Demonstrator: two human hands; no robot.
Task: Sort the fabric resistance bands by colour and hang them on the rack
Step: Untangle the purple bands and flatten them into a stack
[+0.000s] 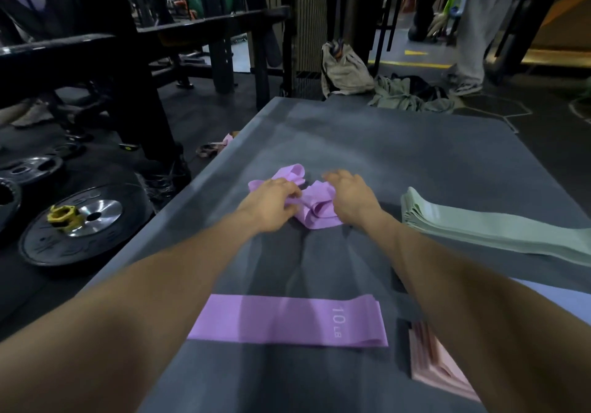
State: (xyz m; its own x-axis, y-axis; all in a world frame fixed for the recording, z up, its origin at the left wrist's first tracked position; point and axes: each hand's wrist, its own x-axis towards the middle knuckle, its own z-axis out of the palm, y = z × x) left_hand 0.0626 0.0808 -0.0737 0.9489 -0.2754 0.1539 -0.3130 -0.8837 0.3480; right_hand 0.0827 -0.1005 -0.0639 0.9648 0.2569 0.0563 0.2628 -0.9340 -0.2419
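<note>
Closest to me, at six o'clock, a flat purple band (287,320) marked "10 LB" lies across the grey mat (415,156), between my forearms. Just beside it at about four o'clock sits a stack of pink bands (438,368), partly hidden under my right forearm. Farther out at three o'clock lies a stack of pale green bands (486,227), folded flat and well apart from the purple ones.

Ahead at twelve o'clock both my hands are on a crumpled heap of purple bands (315,207). My left hand (271,199) has its fingers (289,196) curled down and pinching a fold of the heap. My right hand (351,196) rests against the heap's right side, palm down; its fingers (332,175) are blurred and loosely spread, and I cannot tell whether they hold any fabric.

Off the mat at nine o'clock, a black weight plate (86,223) lies on the dark floor with a yellow collar (62,217) on its hub, and more plates (32,169) beyond it. A black steel rack frame (150,60) stands at ten to eleven o'clock. At one o'clock a beige bag (345,70) and crumpled clothing (406,95) lie past the mat's far edge, and a person in light trousers (479,28) stands farther off.
</note>
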